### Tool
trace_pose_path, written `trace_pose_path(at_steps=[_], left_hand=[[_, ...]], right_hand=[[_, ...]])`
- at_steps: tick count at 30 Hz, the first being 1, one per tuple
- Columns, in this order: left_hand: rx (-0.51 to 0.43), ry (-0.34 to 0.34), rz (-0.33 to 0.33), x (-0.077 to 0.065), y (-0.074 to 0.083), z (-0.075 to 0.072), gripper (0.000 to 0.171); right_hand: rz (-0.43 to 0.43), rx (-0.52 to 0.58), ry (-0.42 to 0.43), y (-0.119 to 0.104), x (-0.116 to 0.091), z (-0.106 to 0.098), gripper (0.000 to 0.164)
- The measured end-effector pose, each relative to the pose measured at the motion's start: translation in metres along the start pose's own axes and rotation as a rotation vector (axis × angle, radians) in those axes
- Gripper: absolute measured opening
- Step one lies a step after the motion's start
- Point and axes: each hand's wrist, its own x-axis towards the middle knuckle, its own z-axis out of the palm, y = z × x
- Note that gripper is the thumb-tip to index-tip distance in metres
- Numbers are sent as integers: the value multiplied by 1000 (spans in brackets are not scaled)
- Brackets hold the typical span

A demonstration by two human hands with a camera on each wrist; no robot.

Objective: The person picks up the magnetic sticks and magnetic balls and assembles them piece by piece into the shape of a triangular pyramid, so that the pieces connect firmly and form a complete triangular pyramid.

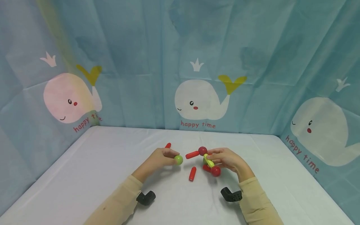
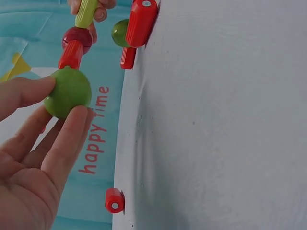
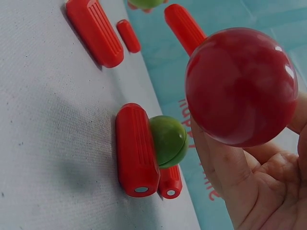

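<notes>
A pale blue cloth (image 1: 135,103) hangs behind and at both sides, printed with white whales (image 1: 197,93) and the red words "happy time". In front of it spreads the white surface (image 1: 92,175). Two beige sleeves (image 1: 115,203) reach in over it, and a black curved piece (image 1: 146,198) sits by each wrist.

Both hands are occupied above the middle of the surface. The right hand (image 1: 229,160) grips a joined toy piece by its yellow-green rod (image 1: 208,160). The left hand (image 1: 159,158) pinches a single green ball (image 1: 178,160) between thumb and fingertips.

On the joined piece, a dark red ball (image 1: 202,151) caps the far end of the yellow-green rod and a bright red ball (image 1: 215,171) the near end. From the dark red ball a red rod (image 1: 192,155) points toward the left hand, its free tip just beside the pinched ball, with a narrow gap between them.

A loose rod (image 1: 192,174), also red, lies on the surface between the hands, and a farther rod (image 1: 168,145) shows beyond the left hand. Below the right hand, another green ball (image 3: 168,141) sits close between two red rods (image 3: 136,148); whether these are joined cannot be told.
</notes>
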Motion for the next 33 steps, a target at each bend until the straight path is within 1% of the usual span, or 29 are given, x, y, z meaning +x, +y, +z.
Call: trace_pose_path(at_steps=[5, 11, 19, 26, 30, 33], left_hand=[[-13, 12, 15, -1, 1, 1, 27], [-16, -11, 16, -3, 2, 2, 29], [-58, -42, 33, -3, 2, 2, 31], [-53, -34, 27, -2, 3, 2, 31], [-67, -31, 32, -1, 1, 1, 31], [-86, -15, 38, 0, -1, -1, 32]], right_hand=[[3, 2, 6, 0, 0, 0, 50], [5, 7, 7, 0, 0, -1, 49], [6, -3, -5, 0, 1, 1, 50], [9, 11, 4, -1, 1, 2, 49], [-3, 31, 16, -1, 1, 1, 46], [-10, 57, 25, -1, 1, 1, 44]])
